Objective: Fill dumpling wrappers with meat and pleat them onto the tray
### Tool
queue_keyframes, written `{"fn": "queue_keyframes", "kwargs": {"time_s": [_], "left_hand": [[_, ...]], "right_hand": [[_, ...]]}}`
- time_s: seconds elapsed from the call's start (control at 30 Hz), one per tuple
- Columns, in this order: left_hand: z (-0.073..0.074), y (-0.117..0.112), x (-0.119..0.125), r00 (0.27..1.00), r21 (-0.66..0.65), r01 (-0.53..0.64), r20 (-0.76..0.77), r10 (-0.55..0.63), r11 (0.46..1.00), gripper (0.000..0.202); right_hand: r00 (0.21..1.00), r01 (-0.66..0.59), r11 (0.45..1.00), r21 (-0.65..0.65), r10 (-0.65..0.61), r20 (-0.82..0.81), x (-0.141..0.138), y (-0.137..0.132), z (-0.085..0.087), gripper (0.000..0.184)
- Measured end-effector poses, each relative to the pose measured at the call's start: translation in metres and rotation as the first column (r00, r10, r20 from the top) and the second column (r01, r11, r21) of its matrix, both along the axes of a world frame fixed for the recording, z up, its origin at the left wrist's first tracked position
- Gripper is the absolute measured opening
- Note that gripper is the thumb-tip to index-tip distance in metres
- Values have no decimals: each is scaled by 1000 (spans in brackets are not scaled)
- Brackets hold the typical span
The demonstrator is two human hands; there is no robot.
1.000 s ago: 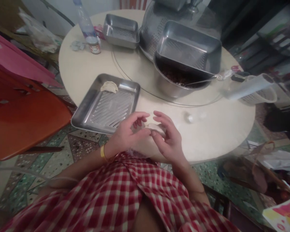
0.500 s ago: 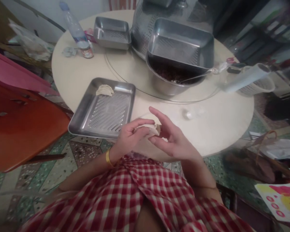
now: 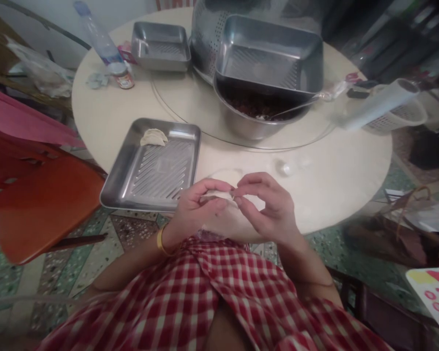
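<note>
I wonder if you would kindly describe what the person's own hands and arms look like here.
The left hand and right hand are both without gloves, and the forearms are bare. A smooth yellow-gold band circles the left wrist; none shows on the right. A red-and-white checked garment covers the body.

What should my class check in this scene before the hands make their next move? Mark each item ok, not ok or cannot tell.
1. Dough piece supported: ok; left hand and right hand both have fingers on it.
2. Its edge fully sealed: cannot tell; fingers hide much of it.
3. Space in the shallow tray: ok; folded dough sits near its far left corner, most of the base bare.
4. Mixing bowl fully uncovered: not ok; a deep pan covers part of its opening.
</note>
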State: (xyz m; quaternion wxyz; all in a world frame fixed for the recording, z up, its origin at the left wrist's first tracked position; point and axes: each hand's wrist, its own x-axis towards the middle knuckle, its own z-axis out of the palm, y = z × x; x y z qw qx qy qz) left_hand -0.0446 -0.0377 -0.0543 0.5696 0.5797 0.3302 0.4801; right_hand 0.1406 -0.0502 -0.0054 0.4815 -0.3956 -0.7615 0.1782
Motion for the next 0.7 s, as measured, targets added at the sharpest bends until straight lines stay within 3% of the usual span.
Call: {"fn": "queue_keyframes", "kwargs": {"time_s": [0.23, 0.47, 0.7], "left_hand": [[7, -1, 6, 993, 272, -62, -81, 87, 960, 17], [11, -1, 4, 983, 166, -110, -125, 131, 980, 13], [8, -1, 5, 982, 219, -95, -140, 128, 971, 14]], "right_hand": [[970, 141, 982, -127, -163, -180, -13, -4, -17, 8], [994, 50, 993, -110, -61, -94, -8, -3, -15, 16], [978, 126, 987, -103, -141, -152, -16, -2, -15, 8]]}}
